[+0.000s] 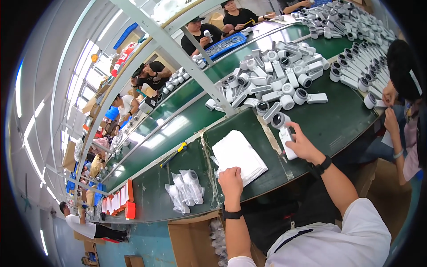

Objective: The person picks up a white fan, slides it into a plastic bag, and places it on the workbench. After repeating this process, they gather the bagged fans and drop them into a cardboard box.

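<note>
My right hand (307, 144) is wrapped round the handle of a white handheld device (286, 139) that looks like a small fan, its round dark-fronted head pointing away from me. My left hand (231, 181) has its fingers curled at the near left corner of a stack of thin white bags (240, 155), seemingly pinching the edge of one. Left of that hand lie several fans in clear bags (186, 189). Beyond my right hand, a large loose heap of unwrapped fans (278, 75) covers the green bench.
A yellow-and-black tool (173, 154) lies left of the stack. Further left sit orange boxes (120, 198). An open cardboard box (191, 242) stands below the bench edge. A metal post (195, 71) rises ahead. At right, a co-worker's hands (390, 104) are near a row of fans (356, 66).
</note>
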Demonstrator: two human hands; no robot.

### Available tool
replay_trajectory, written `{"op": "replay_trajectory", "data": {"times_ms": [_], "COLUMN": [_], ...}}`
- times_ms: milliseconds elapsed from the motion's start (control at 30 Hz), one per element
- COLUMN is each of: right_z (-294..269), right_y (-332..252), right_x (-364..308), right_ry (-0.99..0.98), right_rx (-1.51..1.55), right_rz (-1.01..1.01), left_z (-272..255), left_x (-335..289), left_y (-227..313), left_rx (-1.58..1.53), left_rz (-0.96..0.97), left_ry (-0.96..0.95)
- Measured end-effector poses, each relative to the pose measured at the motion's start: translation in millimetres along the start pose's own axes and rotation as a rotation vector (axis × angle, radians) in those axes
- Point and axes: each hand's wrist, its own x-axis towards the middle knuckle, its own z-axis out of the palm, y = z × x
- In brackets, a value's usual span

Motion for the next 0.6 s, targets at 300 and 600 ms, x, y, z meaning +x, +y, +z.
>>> {"op": "replay_trajectory", "data": {"times_ms": [300, 600], "right_z": [48, 93], "right_y": [-11, 9], "right_x": [-56, -58], "right_ry": [0.009, 0.096], "right_rx": [0.307, 0.143], "right_rz": [0.038, -0.059], "left_z": [-14, 7], "left_x": [-19, -41], "left_y": [41, 68], "left_rx": [-0.786, -1.288], "left_rz": [-0.270, -0.417], "left_ry": [-0.042, -0.061]}}
